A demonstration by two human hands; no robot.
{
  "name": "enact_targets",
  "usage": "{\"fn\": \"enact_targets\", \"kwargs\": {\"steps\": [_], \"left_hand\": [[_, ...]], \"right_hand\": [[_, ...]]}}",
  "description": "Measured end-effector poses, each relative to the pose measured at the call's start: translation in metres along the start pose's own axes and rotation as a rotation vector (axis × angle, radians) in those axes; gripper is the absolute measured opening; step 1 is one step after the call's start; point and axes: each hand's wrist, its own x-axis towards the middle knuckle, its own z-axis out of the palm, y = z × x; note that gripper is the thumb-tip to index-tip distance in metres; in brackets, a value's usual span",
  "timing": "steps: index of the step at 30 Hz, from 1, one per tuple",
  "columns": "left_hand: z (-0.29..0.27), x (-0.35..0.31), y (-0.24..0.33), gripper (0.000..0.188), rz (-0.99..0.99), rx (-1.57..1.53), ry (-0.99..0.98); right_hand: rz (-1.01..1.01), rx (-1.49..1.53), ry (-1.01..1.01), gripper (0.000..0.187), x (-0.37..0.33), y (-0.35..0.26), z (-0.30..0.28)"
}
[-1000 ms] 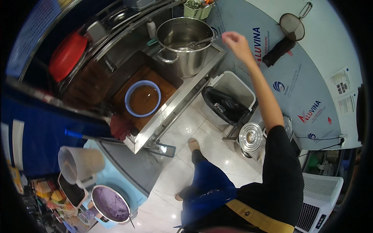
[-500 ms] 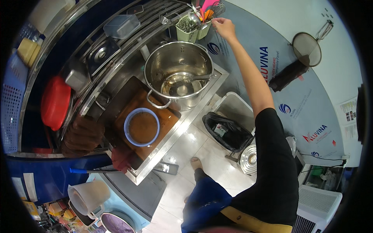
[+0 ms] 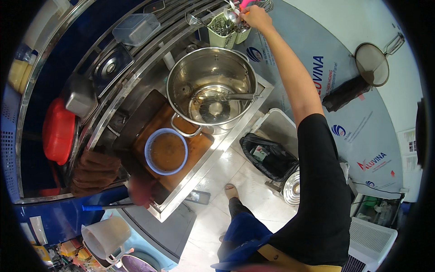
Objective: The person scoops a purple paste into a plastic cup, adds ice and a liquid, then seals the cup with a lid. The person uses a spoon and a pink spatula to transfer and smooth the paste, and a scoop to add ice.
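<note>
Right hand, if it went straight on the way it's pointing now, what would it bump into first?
The right hand would probably meet the utensils standing at the light green baskets. It may already be touching them; depth is unclear here.

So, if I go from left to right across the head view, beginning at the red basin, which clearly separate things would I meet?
Red basin → clear plastic container → left green utensil basket → right hand → round mesh strainer.
</note>
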Motion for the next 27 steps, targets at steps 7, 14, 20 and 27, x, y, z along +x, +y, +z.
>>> {"fn": "enact_targets", "kwargs": {"steps": [7, 14, 20, 27], "left_hand": [[0.003, 0.007, 0.003, 0.039, -0.017, 0.001, -0.015], [0.000, 0.008, 0.001, 0.039, -0.028, -0.009, -0.026], [-0.004, 0.003, -0.009, 0.039, -0.042, -0.030, -0.026], [-0.003, -0.007, -0.027, 0.040, -0.035, -0.060, -0.054]], "right_hand": [[-0.002, -0.155, 0.060, 0.030, 0.029, 0.001, 0.012], [-0.120, -0.301, 0.105, 0.025, 0.033, -0.012, 0.010], [-0.158, -0.479, 0.133, 0.021, 0.025, -0.026, 0.008], [-0.178, 0.090, 0.576, 0.033, 0.054, 0.059, -0.014]]}}
